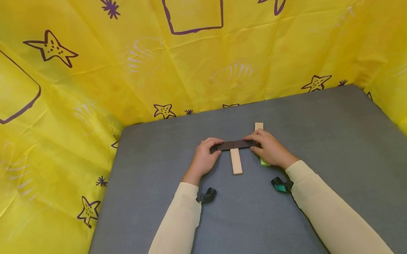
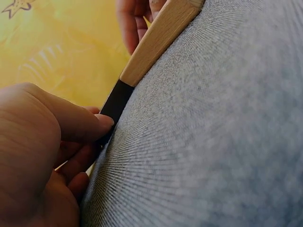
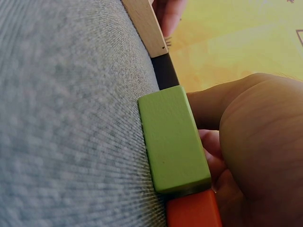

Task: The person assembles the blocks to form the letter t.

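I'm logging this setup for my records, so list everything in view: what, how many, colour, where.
Dark blocks: 2, near-black, end to end between the hands
Near block: 1, pale wood, running from the dark pair's seam toward the person
Far block: 1, pale wood, jutting out beyond the right hand, partly hidden
Green block: 1, green, below the right hand
Orange block: 1, orange, beside the green one
Table: 1, grey, under the blocks
Cloth: pieces uncountable, yellow with dark drawings, around the table
Wrist bands: 2, dark, one per wrist
Sleeves: 2, cream, on the arms
Left hand: 1, bare, pinching the dark pair's left end
Right hand: 1, bare, pinching its right end
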`<state>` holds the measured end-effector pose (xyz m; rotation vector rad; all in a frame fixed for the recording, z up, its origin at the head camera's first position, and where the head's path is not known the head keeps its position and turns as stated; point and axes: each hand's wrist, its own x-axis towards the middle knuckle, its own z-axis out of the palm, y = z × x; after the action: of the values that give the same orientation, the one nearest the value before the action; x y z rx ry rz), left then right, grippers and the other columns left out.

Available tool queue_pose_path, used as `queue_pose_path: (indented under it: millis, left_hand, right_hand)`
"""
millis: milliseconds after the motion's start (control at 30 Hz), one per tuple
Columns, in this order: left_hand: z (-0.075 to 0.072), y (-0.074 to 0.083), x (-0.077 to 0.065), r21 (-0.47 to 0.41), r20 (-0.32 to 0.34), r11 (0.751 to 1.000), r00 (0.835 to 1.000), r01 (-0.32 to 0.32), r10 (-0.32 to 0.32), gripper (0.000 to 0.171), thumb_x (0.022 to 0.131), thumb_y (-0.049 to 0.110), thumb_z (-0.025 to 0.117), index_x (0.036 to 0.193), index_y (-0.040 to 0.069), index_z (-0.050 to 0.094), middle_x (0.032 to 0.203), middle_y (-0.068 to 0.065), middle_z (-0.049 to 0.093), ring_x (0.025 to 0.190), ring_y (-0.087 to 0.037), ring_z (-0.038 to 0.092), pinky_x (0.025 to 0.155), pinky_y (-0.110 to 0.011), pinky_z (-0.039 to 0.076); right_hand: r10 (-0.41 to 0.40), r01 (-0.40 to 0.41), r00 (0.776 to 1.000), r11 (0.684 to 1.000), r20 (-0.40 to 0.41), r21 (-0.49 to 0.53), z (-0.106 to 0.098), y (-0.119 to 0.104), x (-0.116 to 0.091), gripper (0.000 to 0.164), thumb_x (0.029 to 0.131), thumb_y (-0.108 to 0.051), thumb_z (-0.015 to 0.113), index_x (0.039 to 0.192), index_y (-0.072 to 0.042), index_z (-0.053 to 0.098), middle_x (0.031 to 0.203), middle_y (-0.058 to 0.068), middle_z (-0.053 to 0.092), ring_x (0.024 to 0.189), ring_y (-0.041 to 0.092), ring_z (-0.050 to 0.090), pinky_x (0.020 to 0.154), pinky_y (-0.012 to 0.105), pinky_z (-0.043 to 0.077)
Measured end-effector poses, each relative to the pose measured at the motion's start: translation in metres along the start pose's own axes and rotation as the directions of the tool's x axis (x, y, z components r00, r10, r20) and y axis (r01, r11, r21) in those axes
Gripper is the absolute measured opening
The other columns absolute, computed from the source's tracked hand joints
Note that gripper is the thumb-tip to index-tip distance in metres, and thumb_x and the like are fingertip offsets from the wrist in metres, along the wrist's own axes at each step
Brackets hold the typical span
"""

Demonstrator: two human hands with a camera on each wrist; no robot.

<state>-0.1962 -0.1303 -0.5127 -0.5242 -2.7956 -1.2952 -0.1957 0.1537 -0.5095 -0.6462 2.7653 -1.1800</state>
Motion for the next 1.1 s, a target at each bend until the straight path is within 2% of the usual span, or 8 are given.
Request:
queue_pose_path:
  millis: [167,467,600,733,967,1100]
  left_hand:
    - [0.0,0.0,0.0,-0.004,-0.002,1.0,1.0,-0.001,0.001,0.036,0.1,0.0,0.077,0.135,0.009,0.077,0.136,-0.005,0.07,0.133,-0.028,0.059,0.118,-0.048,0.04]
    - [0.001,-0.001,0.0,-0.019,-0.004,1.0,1.0,0.002,-0.002,0.035,0.101,0.0,0.077,0.135,0.01,0.077,0.136,-0.003,0.07,0.131,-0.027,0.059,0.115,-0.048,0.042]
    - [0.001,-0.001,-0.001,-0.03,-0.004,1.0,1.0,-0.004,0.004,0.036,0.101,0.005,0.079,0.137,0.01,0.076,0.138,-0.003,0.069,0.133,-0.026,0.059,0.12,-0.047,0.037]
    - [0.0,0.001,-0.002,-0.04,-0.019,0.998,0.999,-0.042,0.041,0.039,0.1,0.01,0.082,0.139,0.009,0.075,0.143,-0.003,0.068,0.137,-0.023,0.057,0.125,-0.046,0.029]
    - [0.003,0.011,-0.009,-0.023,-0.053,0.992,0.991,-0.127,0.126,0.04,0.099,0.016,0.083,0.137,0.007,0.076,0.146,0.002,0.066,0.135,-0.021,0.052,0.112,-0.057,0.035]
    - [0.008,0.019,-0.014,0.003,-0.052,0.988,0.987,-0.151,0.151,0.038,0.1,0.02,0.083,0.136,0.01,0.077,0.144,0.005,0.068,0.136,-0.017,0.053,0.108,-0.058,0.036]
  right_hand:
    - [0.006,-0.006,1.0,1.0,0.006,-0.004,-0.001,0.0,0.001,0.038,0.105,-0.004,0.071,0.143,-0.009,0.072,0.126,0.011,0.061,0.108,0.031,0.056,0.096,0.05,0.048]
    - [0.001,-0.001,1.0,1.0,0.003,-0.008,-0.001,-0.001,0.001,0.038,0.104,-0.003,0.072,0.142,-0.008,0.072,0.125,0.012,0.061,0.107,0.031,0.056,0.094,0.049,0.048]
    - [-0.003,0.003,1.0,1.0,-0.006,0.008,-0.001,0.0,0.001,0.038,0.104,-0.003,0.072,0.142,-0.008,0.073,0.123,0.011,0.061,0.104,0.03,0.055,0.092,0.048,0.048]
    - [-0.011,0.012,1.0,1.0,-0.016,0.022,0.0,0.0,0.0,0.038,0.103,-0.003,0.073,0.141,-0.009,0.073,0.121,0.01,0.061,0.101,0.029,0.055,0.089,0.047,0.048]
    - [-0.016,0.019,0.999,0.998,-0.043,0.06,-0.002,0.001,-0.001,0.037,0.103,-0.003,0.074,0.14,-0.009,0.074,0.121,0.01,0.063,0.097,0.027,0.058,0.087,0.047,0.05]
    - [-0.021,0.026,0.998,0.995,-0.054,0.091,-0.005,0.0,-0.002,0.036,0.104,-0.004,0.073,0.141,-0.006,0.073,0.122,0.012,0.064,0.096,0.027,0.059,0.087,0.047,0.051]
